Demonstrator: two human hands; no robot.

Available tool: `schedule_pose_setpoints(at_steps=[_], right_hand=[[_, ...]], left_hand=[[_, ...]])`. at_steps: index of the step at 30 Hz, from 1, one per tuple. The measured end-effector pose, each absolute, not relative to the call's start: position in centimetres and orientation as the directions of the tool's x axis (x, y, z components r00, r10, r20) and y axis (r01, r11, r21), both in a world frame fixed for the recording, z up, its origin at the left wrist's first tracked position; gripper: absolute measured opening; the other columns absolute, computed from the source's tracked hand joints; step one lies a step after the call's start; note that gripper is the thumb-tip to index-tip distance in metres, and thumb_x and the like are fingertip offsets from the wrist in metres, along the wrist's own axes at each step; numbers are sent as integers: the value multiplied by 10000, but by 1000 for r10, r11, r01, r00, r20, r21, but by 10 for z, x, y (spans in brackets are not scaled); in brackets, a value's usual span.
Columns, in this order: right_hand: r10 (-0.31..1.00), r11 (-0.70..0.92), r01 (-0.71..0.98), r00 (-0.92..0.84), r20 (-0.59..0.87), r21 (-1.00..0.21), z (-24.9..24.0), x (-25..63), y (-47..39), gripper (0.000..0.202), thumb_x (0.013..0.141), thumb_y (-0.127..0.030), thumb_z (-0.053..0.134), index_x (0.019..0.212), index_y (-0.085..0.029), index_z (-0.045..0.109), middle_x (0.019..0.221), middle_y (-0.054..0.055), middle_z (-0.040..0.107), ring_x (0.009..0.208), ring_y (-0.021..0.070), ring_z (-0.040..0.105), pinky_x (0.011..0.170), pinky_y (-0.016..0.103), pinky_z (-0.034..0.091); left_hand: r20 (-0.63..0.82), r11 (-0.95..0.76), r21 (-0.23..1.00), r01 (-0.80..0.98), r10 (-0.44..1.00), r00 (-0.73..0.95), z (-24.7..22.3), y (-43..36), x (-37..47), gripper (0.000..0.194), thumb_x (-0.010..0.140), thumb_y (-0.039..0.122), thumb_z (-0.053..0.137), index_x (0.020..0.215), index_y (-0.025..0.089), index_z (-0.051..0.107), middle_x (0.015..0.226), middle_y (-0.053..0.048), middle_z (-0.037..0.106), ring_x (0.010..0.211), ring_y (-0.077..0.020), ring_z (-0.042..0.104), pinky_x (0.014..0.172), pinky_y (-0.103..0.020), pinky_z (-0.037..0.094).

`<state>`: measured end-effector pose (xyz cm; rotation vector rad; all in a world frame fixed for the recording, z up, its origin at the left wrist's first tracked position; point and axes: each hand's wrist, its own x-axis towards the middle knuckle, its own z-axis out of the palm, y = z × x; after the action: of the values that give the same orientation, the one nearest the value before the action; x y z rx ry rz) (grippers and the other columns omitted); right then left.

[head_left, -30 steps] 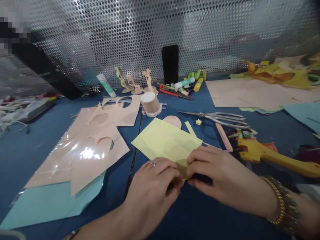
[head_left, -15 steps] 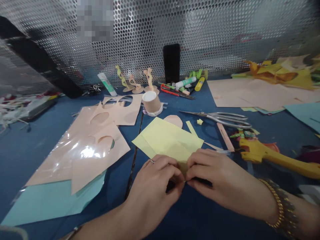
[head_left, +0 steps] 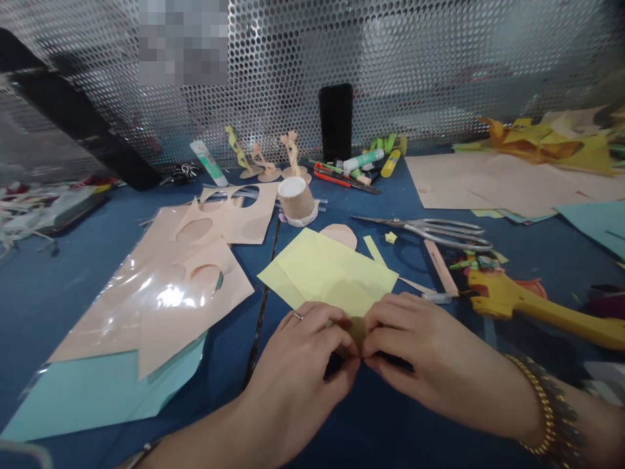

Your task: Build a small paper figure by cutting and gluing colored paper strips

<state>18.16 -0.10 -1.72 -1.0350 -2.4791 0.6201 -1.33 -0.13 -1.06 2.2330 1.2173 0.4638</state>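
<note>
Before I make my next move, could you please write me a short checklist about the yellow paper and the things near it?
1. Left grip at the yellow paper's near end: ok.
2. Right grip at the same end: ok.
3. Paper flat at the pinched spot: cannot tell, the grips hide it.
4. Scissors apart from the yellow paper: ok.
5. Peach disc fully uncovered: not ok, the yellow paper hides part of it.

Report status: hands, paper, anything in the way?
Left hand and right hand pinching yellow paper. Near end hidden by hands. Scissors beyond right hand, not touching paper.
</note>
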Motion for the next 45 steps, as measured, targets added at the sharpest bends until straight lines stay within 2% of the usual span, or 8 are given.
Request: schedule_pose_setpoints(at_steps=[4, 24, 31, 35, 41, 45], right_hand=[[739, 619, 582, -659, 140, -527, -17, 180, -3, 97, 853, -136, 552, 787, -196, 591, 843, 1, 584, 829, 166, 522, 739, 332, 387], [766, 600, 609, -625, 152, -519, -18, 176, -3, 94, 844, -143, 546, 785, -198, 595, 816, 6, 574, 800, 176, 522, 729, 347, 394], [769, 592, 608, -622, 146, -529, -19, 175, -4, 88, 845, -144, 556, 830, -209, 613, 866, 8, 579, 825, 179, 529, 757, 360, 400], [753, 622, 598, -634, 176, -505, -18, 175, -5, 100, 852, -138, 548, 799, -197, 609, 852, 14, 583, 802, 178, 531, 723, 354, 399], [777, 578, 617, -615, 130, -535, -18, 174, -5, 92, 839, -131, 549, 793, -190, 602, 843, 15, 579, 819, 183, 526, 748, 360, 403], [795, 542, 623, -597, 105, -564, -17, 173, -6, 113, 819, -99, 549, 780, -192, 599, 846, 11, 579, 833, 180, 521, 761, 354, 402]], left_hand=[[52, -454, 618, 642, 838, 543, -8, 0, -13, 134, 736, 83, 642, 745, 217, 636, 934, 14, 636, 929, -175, 587, 822, -340, 456], [74, -485, 597, 639, 827, 558, -10, 1, -16, 140, 735, 74, 617, 752, 212, 622, 941, -4, 638, 928, -189, 591, 807, -348, 475], [35, -461, 590, 663, 835, 549, -10, -1, -16, 135, 755, 79, 612, 729, 211, 620, 960, 1, 636, 937, -194, 590, 808, -363, 473], [52, -467, 587, 661, 836, 546, -11, -1, -16, 127, 764, 87, 603, 726, 209, 605, 971, -6, 630, 950, -193, 585, 823, -355, 475], [76, -496, 587, 640, 820, 567, -9, -2, -18, 149, 745, 69, 602, 787, 212, 613, 967, -11, 631, 950, -196, 593, 838, -370, 488], [132, -552, 599, 581, 783, 608, -6, -4, -23, 178, 769, 66, 578, 835, 225, 620, 1048, -9, 637, 974, -171, 623, 838, -317, 506]])
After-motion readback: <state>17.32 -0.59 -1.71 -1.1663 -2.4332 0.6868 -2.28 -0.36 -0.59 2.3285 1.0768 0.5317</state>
